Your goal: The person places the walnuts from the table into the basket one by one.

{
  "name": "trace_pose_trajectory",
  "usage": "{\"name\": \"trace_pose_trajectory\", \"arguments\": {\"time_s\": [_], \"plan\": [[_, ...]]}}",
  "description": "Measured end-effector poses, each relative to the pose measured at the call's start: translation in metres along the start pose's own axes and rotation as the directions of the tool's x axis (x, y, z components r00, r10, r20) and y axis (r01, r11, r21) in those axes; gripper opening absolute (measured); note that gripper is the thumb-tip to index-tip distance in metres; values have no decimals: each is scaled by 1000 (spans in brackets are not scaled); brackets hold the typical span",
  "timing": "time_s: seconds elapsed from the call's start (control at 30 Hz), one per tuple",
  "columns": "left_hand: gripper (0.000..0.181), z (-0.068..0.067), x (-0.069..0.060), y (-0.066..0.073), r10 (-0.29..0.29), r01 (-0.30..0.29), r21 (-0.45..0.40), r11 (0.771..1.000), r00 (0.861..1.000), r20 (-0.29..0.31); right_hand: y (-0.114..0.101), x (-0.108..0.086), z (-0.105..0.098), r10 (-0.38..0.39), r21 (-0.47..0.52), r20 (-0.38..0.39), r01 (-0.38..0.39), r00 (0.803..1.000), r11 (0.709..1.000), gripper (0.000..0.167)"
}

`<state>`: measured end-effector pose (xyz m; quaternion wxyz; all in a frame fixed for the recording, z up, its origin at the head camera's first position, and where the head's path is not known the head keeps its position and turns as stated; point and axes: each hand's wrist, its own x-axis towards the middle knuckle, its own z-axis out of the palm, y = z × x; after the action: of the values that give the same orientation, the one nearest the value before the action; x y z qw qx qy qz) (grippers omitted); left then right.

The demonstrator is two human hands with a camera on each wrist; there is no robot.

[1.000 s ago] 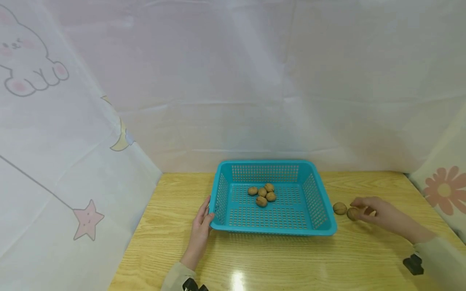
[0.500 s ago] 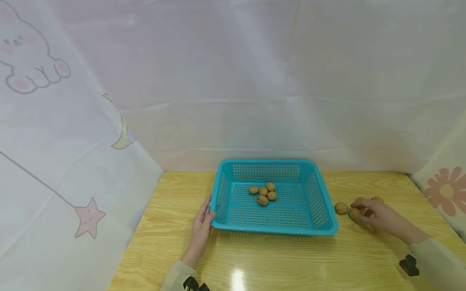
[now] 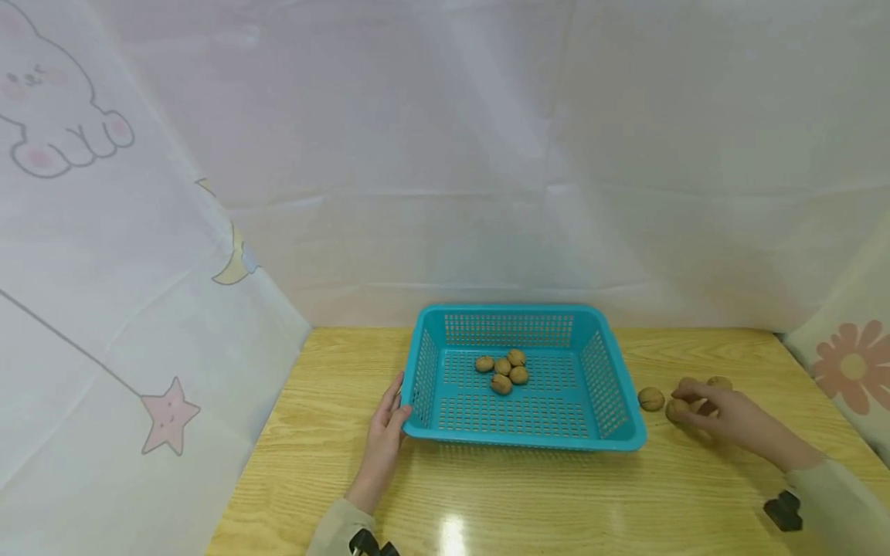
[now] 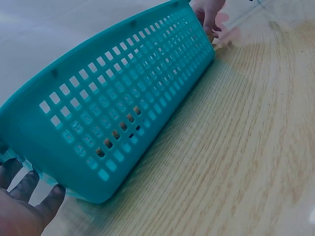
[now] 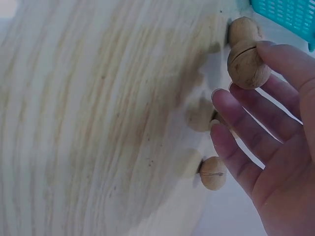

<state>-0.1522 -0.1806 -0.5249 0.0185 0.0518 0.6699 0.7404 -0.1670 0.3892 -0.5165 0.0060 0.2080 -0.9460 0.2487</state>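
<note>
My left hand holds the left end of a turquoise plastic basket, its thumb at the front corner of the rim. In the left wrist view several fingertips touch the basket's outer end. Several walnuts lie grouped on the basket floor. Right of the basket, my right hand pinches a walnut with the thumb against its side. Another walnut lies between that hand and the basket. A further walnut sits behind the hand. The right wrist view shows one more partly hidden behind the fingers.
A wood-grain table carries everything. Pale printed cloth rises behind it and along both sides. The basket's back edge stands near the cloth. Dark straps sit on both wrists.
My right hand has shifted slightly and stays at the same walnut, and the walnut behind it has come into view. My left hand and the basket stay in place.
</note>
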Motion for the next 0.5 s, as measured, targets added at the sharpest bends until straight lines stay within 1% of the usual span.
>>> {"name": "trace_pose_trajectory", "arguments": {"time_s": [0.1, 0.17, 0.23, 0.3, 0.5], "plan": [[62, 0, 0, 0, -1, 1, 1, 1000, 1000, 0, -5, -2, -5, 60, 22, 31, -60, 998, 998, 34], [63, -1, 0, 0, -4, 4, 0, 1000, 1000, -1, -10, -4, -9, 79, 40, 46, -81, 996, 996, 36], [63, -1, 0, -1, -5, 5, 1, 1000, 1000, -3, -13, -5, -11, 88, 44, 46, -90, 995, 995, 37], [63, 0, 0, -1, -5, 5, 3, 1000, 1000, -2, -18, -5, -14, 90, 39, 38, -92, 995, 995, 38], [64, 0, 0, 1, 1, -1, 2, 1000, 1000, 1, -33, -3, -26, 26, 17, -21, -25, 999, 1000, 31]]}}
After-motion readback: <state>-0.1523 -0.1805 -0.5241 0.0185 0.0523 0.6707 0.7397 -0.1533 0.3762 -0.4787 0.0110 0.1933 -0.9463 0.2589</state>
